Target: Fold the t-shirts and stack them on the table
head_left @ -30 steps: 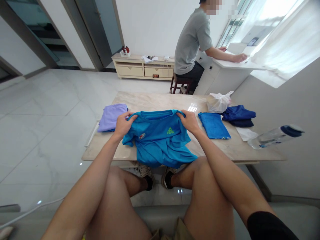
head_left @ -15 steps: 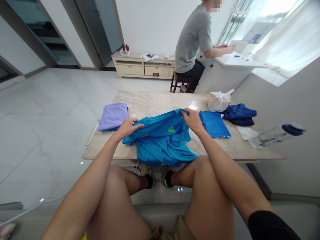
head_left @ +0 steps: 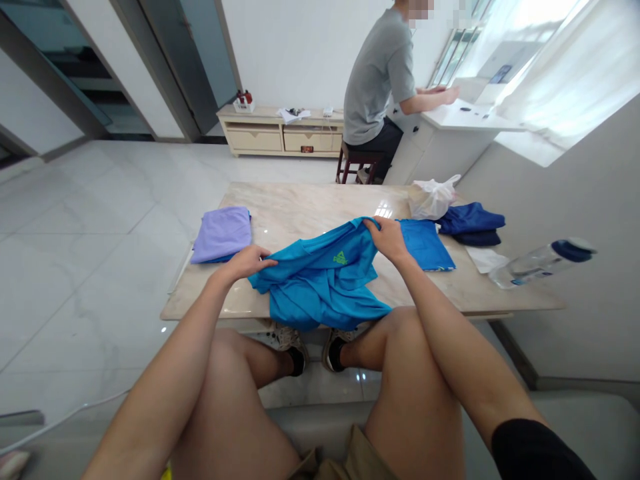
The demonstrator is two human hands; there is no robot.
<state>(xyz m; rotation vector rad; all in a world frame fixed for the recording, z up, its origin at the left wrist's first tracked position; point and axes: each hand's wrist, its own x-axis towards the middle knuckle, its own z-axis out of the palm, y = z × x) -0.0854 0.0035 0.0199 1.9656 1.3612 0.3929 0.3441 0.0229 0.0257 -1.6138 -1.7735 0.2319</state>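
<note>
A turquoise T-shirt (head_left: 327, 290) with a green printed logo lies rumpled over the near edge of the table, its lower part hanging toward my knees. My left hand (head_left: 249, 261) pinches its upper left part between thumb and fingers. The upper right of the shirt is gripped by my right hand (head_left: 387, 237), raised slightly higher, so the upper edge stretches between both hands. A folded lilac garment (head_left: 223, 233) rests left of my left hand, with blue cloth showing under it. Just right of my right hand lies a folded blue garment (head_left: 425, 245).
On the marble-topped table (head_left: 290, 207), a white plastic bag (head_left: 434, 197), dark blue clothing (head_left: 473, 223), a white paper (head_left: 485, 260) and a clear water bottle (head_left: 543, 261) stand at the right. Beyond, a person (head_left: 377, 80) sits on a stool beside a white desk.
The shirt's collar edge has folded over and its logo is more crumpled. My left hand has shifted slightly down and left. The whole view has turned a little.
</note>
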